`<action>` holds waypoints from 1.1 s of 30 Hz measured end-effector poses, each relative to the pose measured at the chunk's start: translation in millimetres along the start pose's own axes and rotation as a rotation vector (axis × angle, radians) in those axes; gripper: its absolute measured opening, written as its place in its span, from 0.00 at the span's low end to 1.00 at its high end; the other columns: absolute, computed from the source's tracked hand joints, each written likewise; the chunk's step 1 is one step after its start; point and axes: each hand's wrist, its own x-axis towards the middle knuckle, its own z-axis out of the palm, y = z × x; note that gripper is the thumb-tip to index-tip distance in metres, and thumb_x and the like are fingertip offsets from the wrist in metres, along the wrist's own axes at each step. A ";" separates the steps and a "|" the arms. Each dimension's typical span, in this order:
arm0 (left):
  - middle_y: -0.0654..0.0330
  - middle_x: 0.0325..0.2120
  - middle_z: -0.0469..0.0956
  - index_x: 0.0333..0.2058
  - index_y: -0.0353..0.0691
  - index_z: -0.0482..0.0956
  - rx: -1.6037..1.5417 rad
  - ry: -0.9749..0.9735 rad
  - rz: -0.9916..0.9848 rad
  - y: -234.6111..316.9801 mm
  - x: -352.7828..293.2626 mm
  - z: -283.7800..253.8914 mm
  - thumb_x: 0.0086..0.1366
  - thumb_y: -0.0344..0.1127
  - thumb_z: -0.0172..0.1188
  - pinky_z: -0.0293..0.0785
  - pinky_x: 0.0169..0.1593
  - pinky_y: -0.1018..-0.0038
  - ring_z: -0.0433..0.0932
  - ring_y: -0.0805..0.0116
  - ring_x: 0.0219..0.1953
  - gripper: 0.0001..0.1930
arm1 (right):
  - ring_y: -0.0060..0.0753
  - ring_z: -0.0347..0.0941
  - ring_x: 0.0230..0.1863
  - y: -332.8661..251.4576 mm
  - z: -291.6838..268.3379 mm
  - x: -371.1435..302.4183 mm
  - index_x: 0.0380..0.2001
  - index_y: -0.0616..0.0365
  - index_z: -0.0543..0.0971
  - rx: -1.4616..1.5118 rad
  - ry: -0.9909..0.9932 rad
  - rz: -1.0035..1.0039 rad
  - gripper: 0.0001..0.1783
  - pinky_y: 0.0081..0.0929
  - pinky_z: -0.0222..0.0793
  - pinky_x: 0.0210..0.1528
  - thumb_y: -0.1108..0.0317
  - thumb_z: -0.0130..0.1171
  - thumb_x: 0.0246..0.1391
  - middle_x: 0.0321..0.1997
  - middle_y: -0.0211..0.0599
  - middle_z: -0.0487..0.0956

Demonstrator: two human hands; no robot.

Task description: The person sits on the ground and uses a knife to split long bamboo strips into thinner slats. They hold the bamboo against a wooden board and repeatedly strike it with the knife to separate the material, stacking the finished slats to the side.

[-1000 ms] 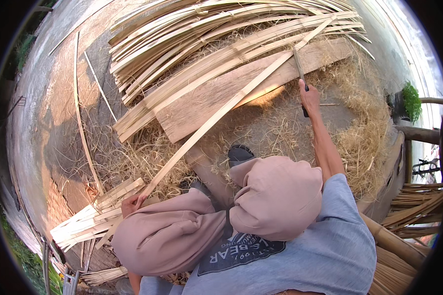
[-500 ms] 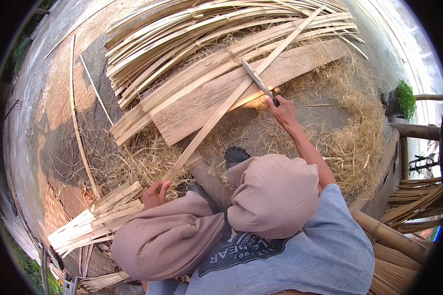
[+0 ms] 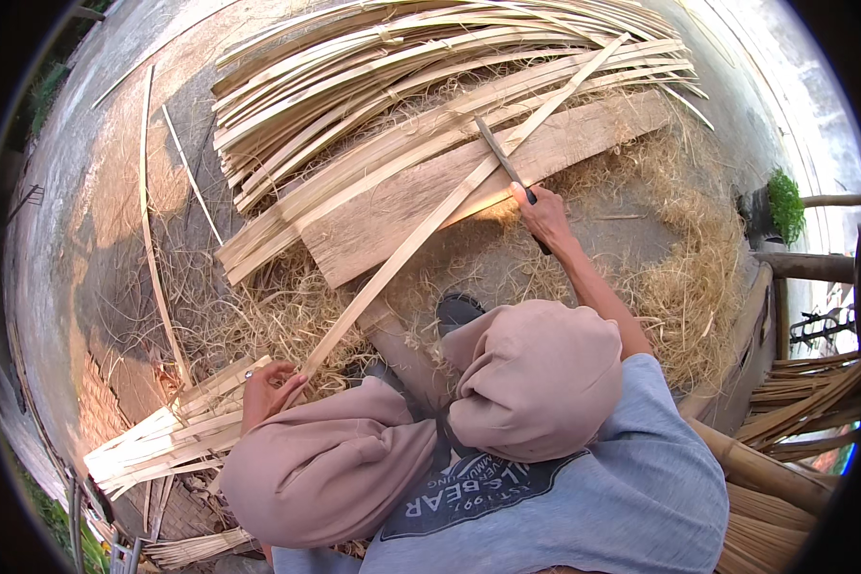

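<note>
A long pale bamboo strip [image 3: 407, 251] slants from beside my left knee up across a flat wooden board [image 3: 354, 230]. My left hand [image 3: 270, 387] is at the strip's near end, thumb and fingertips lightly closed on its edge. My right hand [image 3: 545, 218] grips a knife [image 3: 496, 148] by its dark handle, which sticks out below the fist. The knife's blade points up and to the left, lying across the strip over the board. Where the blade's edge meets the strip is too small to make out.
Beyond the board lies a large pile of bamboo strips [image 3: 354, 105]. More pale strips [image 3: 177, 430] lie at my left. Curly shavings [image 3: 684, 287] cover the ground around the board. A bamboo pole [image 3: 761, 464] and a potted plant [image 3: 784, 206] stand at the right.
My left hand has shifted left and slightly down, its fingers looser. The strip has slid a little toward me. The knife has tilted more upright in my right hand.
</note>
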 end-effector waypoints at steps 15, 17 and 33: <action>0.67 0.11 0.71 0.20 0.40 0.79 -0.117 -0.376 -0.318 36.8 26.1 12.5 0.73 0.62 0.57 0.60 0.19 0.78 0.68 0.78 0.14 0.32 | 0.56 0.78 0.28 18.6 -49.9 39.4 0.23 0.68 0.77 -0.037 0.011 0.106 0.37 0.48 0.70 0.34 0.38 0.55 0.66 0.22 0.57 0.79; 0.66 0.12 0.74 0.20 0.39 0.80 -0.221 -0.343 -0.267 41.8 47.2 30.9 0.71 0.63 0.59 0.63 0.20 0.78 0.70 0.78 0.15 0.32 | 0.56 0.78 0.27 12.4 -18.5 35.5 0.24 0.68 0.77 -0.038 0.013 0.045 0.37 0.48 0.70 0.33 0.38 0.54 0.66 0.23 0.58 0.79; 0.59 0.18 0.82 0.33 0.36 0.87 -0.091 -0.058 -0.139 43.5 43.1 55.8 0.69 0.55 0.66 0.71 0.27 0.72 0.79 0.72 0.22 0.23 | 0.55 0.80 0.25 17.0 -22.4 26.9 0.25 0.66 0.79 -0.098 0.064 -0.024 0.36 0.49 0.71 0.32 0.37 0.55 0.65 0.20 0.56 0.79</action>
